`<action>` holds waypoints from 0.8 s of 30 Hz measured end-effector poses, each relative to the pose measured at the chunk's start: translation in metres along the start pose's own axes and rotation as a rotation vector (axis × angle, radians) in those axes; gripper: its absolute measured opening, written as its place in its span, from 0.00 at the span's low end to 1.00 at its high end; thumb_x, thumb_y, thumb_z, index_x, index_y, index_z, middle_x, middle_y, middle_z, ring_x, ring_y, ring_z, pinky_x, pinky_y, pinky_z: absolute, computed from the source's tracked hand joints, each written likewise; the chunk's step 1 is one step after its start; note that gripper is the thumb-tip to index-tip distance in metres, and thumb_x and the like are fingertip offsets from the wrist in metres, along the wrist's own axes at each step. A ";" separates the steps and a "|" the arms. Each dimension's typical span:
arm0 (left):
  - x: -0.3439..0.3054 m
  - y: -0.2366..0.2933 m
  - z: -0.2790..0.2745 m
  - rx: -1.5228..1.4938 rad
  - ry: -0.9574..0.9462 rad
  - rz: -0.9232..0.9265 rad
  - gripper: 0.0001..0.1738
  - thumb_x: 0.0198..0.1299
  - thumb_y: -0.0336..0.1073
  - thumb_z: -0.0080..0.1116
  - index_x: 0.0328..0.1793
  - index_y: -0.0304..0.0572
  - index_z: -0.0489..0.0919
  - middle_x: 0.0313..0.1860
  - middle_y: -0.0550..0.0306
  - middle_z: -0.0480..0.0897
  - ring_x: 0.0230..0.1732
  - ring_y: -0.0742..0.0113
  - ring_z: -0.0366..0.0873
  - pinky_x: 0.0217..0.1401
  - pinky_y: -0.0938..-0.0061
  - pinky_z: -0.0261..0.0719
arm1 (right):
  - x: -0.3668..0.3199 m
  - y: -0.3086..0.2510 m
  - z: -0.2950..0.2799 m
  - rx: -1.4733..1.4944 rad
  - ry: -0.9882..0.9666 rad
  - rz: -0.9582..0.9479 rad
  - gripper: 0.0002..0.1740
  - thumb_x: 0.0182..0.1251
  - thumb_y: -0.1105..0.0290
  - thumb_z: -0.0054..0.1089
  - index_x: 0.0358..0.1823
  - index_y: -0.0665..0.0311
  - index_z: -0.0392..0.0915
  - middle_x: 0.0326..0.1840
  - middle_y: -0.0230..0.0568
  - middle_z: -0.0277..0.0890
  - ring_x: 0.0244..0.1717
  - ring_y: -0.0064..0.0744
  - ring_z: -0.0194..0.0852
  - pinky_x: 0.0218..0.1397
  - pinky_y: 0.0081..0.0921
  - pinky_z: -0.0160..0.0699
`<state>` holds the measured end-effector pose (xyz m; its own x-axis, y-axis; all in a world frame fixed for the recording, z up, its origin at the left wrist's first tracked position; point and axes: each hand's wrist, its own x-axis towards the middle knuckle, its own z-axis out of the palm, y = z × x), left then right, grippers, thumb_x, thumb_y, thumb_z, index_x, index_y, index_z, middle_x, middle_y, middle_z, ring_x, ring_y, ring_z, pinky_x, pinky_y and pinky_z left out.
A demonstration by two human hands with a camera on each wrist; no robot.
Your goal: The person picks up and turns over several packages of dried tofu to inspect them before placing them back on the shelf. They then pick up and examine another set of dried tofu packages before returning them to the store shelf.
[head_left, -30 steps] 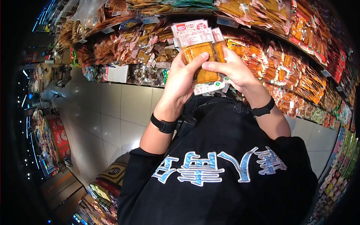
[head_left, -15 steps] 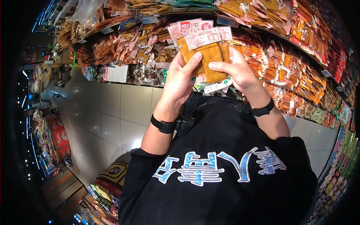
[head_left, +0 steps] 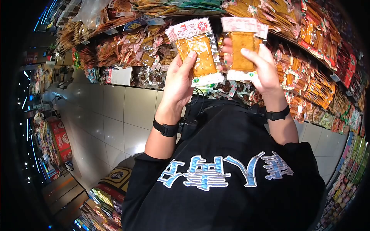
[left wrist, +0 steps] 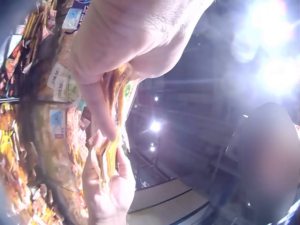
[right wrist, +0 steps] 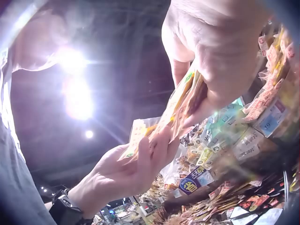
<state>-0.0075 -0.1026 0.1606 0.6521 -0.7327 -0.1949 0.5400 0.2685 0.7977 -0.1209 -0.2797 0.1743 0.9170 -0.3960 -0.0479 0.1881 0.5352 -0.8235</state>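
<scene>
In the head view my left hand grips a few clear snack packets of flat orange-brown tofu pieces, thumb on the front one. White and red header labels top them. To the right, my right hand pinches more such packets, its thumb across their face and some fingers showing behind. A narrow gap parts the two bunches. The left wrist view shows the packets' edges beneath the left hand. In the right wrist view the packets overlap between both hands.
Shelves packed with bagged snacks curve in front and to the right. Price tags line the shelf edge, with a blue oval sign among them. A white box stands lower left, above the tiled floor.
Both hands first held one stack together, which then fanned out. It is now split in two: the right hand has moved right with its packets, and the left keeps the others.
</scene>
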 end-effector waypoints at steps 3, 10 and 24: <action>0.000 0.001 0.001 0.008 -0.005 0.021 0.21 0.74 0.37 0.45 0.66 0.29 0.66 0.53 0.43 0.81 0.46 0.46 0.85 0.51 0.55 0.86 | 0.004 -0.004 -0.008 0.082 0.081 -0.071 0.21 0.67 0.79 0.45 0.61 0.76 0.66 0.57 0.55 0.76 0.55 0.44 0.79 0.61 0.40 0.80; -0.002 0.001 0.011 0.156 -0.047 0.142 0.22 0.73 0.37 0.48 0.67 0.30 0.65 0.56 0.42 0.79 0.48 0.49 0.85 0.53 0.57 0.86 | 0.005 0.006 -0.015 -0.031 0.100 -0.066 0.19 0.62 0.81 0.45 0.55 0.74 0.70 0.47 0.46 0.79 0.44 0.35 0.80 0.52 0.33 0.82; -0.007 0.001 0.008 -0.077 -0.213 -0.038 0.22 0.71 0.40 0.51 0.65 0.33 0.69 0.52 0.46 0.82 0.45 0.57 0.85 0.52 0.64 0.86 | 0.000 0.020 0.014 0.083 -0.034 -0.019 0.19 0.71 0.69 0.58 0.60 0.67 0.71 0.50 0.36 0.78 0.46 0.23 0.78 0.44 0.24 0.83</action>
<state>-0.0160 -0.1024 0.1671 0.5077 -0.8565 -0.0930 0.6066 0.2787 0.7446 -0.1123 -0.2590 0.1660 0.9241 -0.3818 -0.0123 0.2327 0.5883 -0.7744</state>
